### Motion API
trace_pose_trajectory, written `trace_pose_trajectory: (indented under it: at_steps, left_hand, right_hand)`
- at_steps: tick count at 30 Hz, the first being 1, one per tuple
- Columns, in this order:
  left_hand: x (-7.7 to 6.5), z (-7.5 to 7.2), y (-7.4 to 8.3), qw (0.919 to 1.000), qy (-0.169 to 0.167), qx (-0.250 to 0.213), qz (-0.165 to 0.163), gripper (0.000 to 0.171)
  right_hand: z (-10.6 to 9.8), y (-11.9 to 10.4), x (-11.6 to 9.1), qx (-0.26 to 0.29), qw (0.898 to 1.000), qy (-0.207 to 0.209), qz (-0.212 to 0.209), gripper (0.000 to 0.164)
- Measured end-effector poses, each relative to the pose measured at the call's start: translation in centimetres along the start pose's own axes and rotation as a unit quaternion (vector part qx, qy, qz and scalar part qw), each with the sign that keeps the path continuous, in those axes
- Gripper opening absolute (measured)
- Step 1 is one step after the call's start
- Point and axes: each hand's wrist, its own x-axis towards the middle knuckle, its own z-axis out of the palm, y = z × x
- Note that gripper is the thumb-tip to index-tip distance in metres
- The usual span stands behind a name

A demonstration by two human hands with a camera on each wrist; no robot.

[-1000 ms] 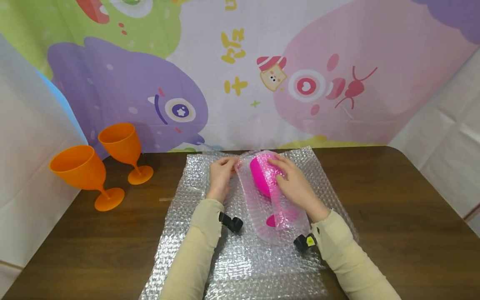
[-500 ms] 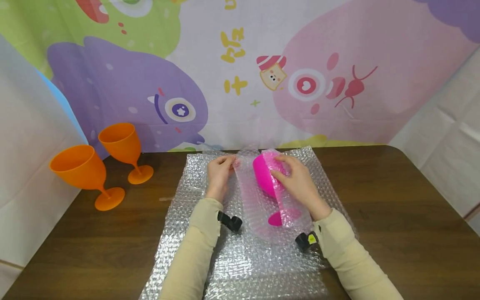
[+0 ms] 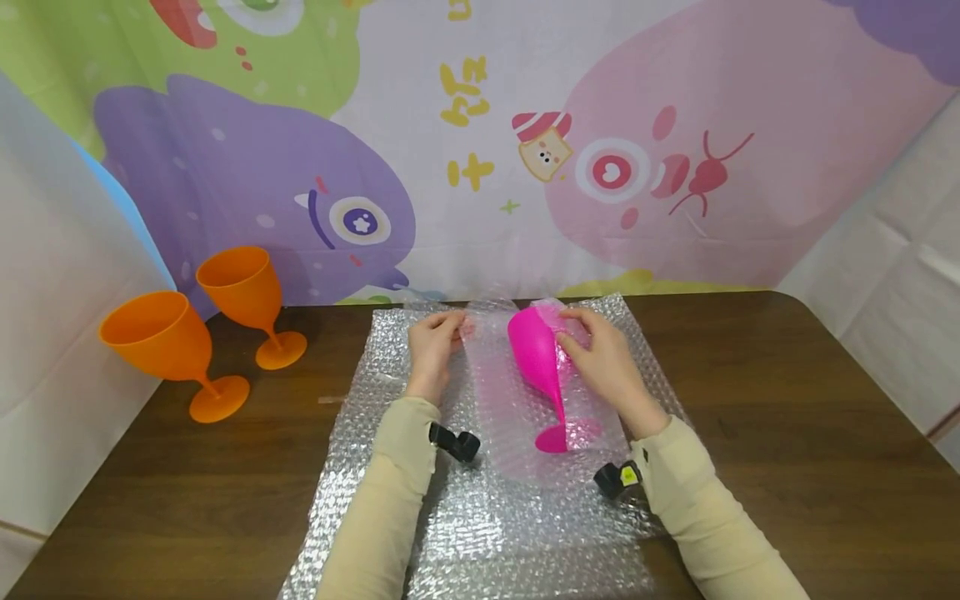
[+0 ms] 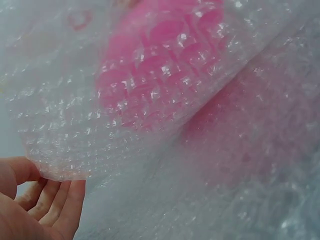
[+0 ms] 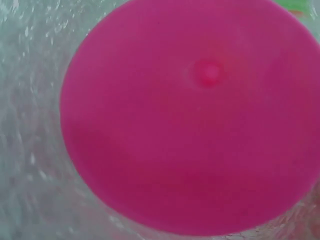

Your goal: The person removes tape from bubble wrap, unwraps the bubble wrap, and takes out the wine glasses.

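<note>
A bright pink plastic goblet (image 3: 536,348) lies tilted in bubble wrap (image 3: 498,417), its bowl toward the back and its foot toward me. One layer covers its right side; the left side of the bowl and foot shows bare. My left hand (image 3: 430,354) pinches the edge of the wrap left of the bowl, thumb against fingers; the left wrist view shows the hand (image 4: 42,200) at the wrap's corner. At the bowl's right side, my right hand (image 3: 607,358) pinches the covering layer. In the right wrist view the goblet's round foot (image 5: 190,130) hides that hand.
A larger bubble wrap sheet (image 3: 480,533) is spread over the dark wooden table (image 3: 787,433). Two orange goblets (image 3: 161,337) (image 3: 243,287) stand upright at the left. A printed cartoon cloth (image 3: 495,242) hangs behind, with white panels at both sides.
My right hand has shifted right with the covering layer, baring more of the pink goblet. The left hand has moved slightly left with the wrap's edge.
</note>
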Motion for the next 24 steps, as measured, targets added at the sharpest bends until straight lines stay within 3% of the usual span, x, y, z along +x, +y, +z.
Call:
trace_pose_trajectory:
  at_steps: [12,24]
  left_hand:
    - [0.2,-0.4,0.3,0.9994,0.026,0.02,-0.011,0.022]
    - [0.5,-0.9,0.4,0.999,0.023,0.02,-0.034,0.023]
  right_hand:
    - [-0.7,0.4,0.3,0.003,1.0,-0.003,0.025,0.034]
    - [-1.6,1.1,0.4,-0.033,0.998,-0.024,0.054,0.035]
